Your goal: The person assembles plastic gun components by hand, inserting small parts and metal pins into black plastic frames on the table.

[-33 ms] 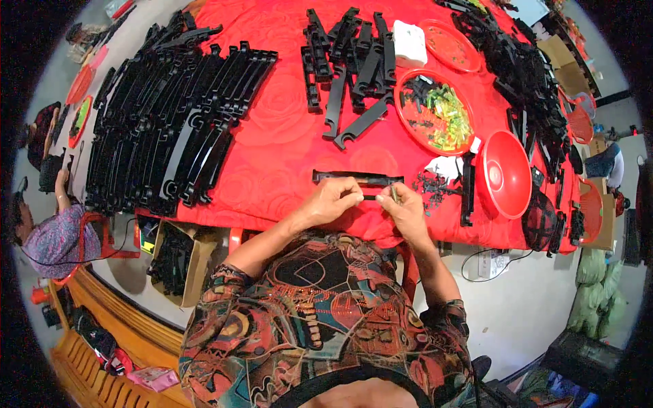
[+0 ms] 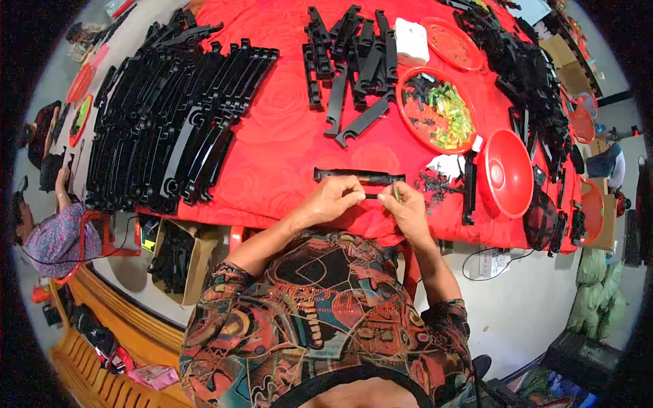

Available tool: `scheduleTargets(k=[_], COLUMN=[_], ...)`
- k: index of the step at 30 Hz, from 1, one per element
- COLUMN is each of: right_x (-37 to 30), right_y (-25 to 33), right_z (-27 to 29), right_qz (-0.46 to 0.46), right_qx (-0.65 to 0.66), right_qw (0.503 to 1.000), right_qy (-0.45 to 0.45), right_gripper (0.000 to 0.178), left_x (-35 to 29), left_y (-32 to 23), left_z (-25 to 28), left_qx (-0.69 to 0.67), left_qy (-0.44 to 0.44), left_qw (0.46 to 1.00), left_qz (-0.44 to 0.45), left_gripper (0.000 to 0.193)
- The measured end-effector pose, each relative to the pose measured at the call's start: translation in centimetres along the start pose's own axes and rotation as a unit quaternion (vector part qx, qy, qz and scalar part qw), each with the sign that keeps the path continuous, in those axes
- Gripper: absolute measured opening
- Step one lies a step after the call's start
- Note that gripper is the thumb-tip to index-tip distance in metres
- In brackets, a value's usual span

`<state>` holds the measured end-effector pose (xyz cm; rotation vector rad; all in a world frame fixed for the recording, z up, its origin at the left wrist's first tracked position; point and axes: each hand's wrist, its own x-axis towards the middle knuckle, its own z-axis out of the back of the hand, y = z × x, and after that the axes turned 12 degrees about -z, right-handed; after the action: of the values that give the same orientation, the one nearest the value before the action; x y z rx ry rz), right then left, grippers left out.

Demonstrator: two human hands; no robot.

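Worn on the person's head, the left of a side-by-side pair, the camera looks steeply down and forward, with 12 o'clock pointing away across the red table. The patterned shirt is closest, filling 6 o'clock to the lower rim. The left hand and right hand lie close to the middle, farther from the lens. The wide fisheye bends the table's near edge and takes in a wooden bench toward 8 o'clock, a seated co-worker near 9 and floor at 4.
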<state>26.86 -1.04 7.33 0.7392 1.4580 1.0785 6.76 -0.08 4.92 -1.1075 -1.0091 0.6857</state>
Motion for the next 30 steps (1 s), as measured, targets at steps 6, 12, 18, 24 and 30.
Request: scheduleTargets(k=[6, 12, 18, 24, 30], right_x=[0.6, 2.1, 4.3, 4.8, 4.8], right_y=[-1.5, -0.6, -1.4, -0.7, -0.1], right_z=[0.2, 1.2, 0.9, -0.3, -0.8], right_qz=[-0.008, -0.014, -0.007, -0.029, -0.036], right_qx=[-0.011, -0.049, -0.141, -0.232, -0.271], right_qw=[1.0, 0.991, 0.98, 0.964, 0.953], right_qy=[-0.026, -0.124, -0.139, -0.123, -0.131], right_gripper=[0.011, 0.014, 0.021, 0.023, 0.019], left_x=[-0.2, -0.2, -1.3, -1.8, -2.1], left_y=[0.5, 0.6, 3.1, 4.0, 4.0], left_z=[0.0, 3.2, 3.0, 2.3, 2.0], left_qx=[0.019, 0.434, 0.449, 0.435, 0.426], left_qy=[-0.005, -0.087, -0.039, -0.051, -0.072], left_qw=[0.999, 0.881, 0.884, 0.892, 0.893], left_qz=[0.042, -0.168, -0.122, -0.111, -0.13], left_gripper=[0.013, 0.027, 0.039, 0.04, 0.039])
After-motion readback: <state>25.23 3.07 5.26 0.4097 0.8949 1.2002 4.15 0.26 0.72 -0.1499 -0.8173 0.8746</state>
